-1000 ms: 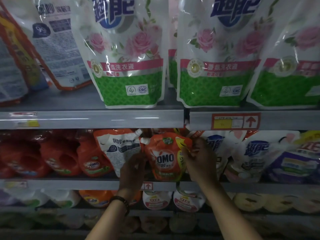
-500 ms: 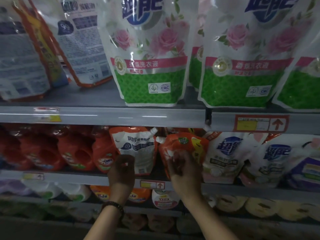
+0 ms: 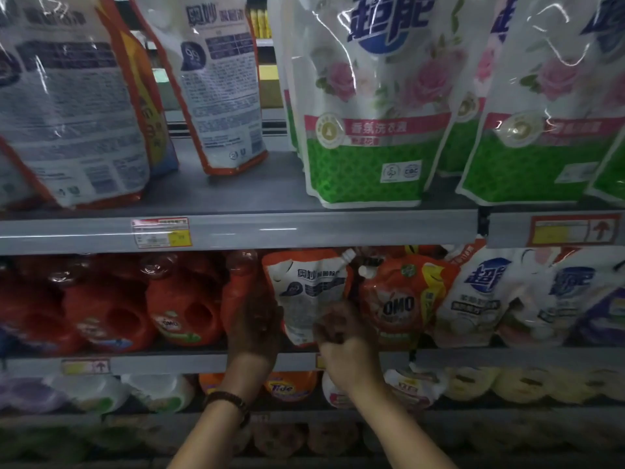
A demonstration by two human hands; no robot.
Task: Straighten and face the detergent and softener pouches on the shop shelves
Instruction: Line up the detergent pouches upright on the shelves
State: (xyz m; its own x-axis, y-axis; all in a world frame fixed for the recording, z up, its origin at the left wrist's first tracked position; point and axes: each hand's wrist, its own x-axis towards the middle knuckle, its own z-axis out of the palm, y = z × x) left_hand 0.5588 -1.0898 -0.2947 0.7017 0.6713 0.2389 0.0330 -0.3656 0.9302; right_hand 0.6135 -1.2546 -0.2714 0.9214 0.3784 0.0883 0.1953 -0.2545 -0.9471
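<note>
Gripping the white pouch point(image 3: 309, 296) by its lower edges, left hand point(image 3: 255, 328) and right hand point(image 3: 340, 336) are steadying a likely floppy, liquid-heavy weight.

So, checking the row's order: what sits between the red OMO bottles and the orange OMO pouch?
A white spouted pouch, left hand and right hand at its lower sides; head view.

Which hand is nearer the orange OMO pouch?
Right. The right hand is at the lower left edge of the OMO pouch; the left hand is farther left, across the white pouch.
</note>
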